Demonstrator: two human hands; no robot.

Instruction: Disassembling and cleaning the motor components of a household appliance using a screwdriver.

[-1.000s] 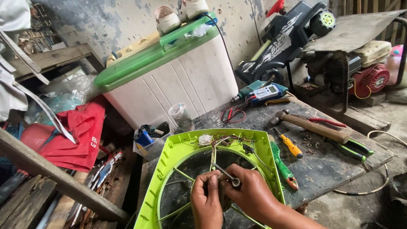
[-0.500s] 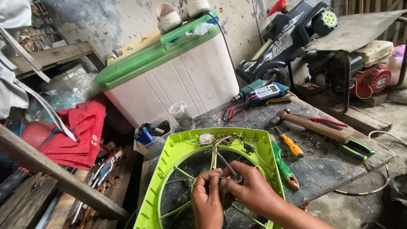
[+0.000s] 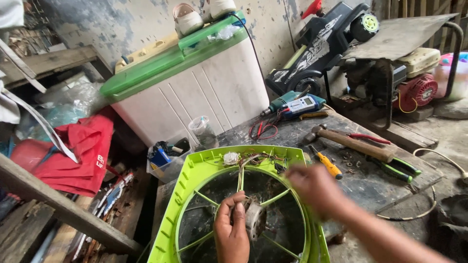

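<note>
A lime-green square fan frame (image 3: pixel 195 185) with thin spokes lies on the workbench in front of me. My left hand (image 3: pixel 231 234) grips the grey motor hub (image 3: pixel 254 220) at the frame's centre. My right hand (image 3: pixel 314 187) is blurred in motion above the frame's right rim, fingers loosely apart, holding nothing that I can make out. Loose wires and a small white part (image 3: pixel 231 158) sit at the frame's far edge.
On the bench to the right lie a yellow-handled screwdriver (image 3: pixel 327 165), a wooden-handled hammer (image 3: pixel 356 143), green-handled pliers (image 3: pixel 397 166) and a multimeter (image 3: pixel 300 104). A white and green washing machine (image 3: pixel 195 83) stands behind. Red cloth (image 3: pixel 73 151) lies at left.
My right hand has lifted off the motor hub and swung out to the right over the frame's rim. My left hand stays on the hub.
</note>
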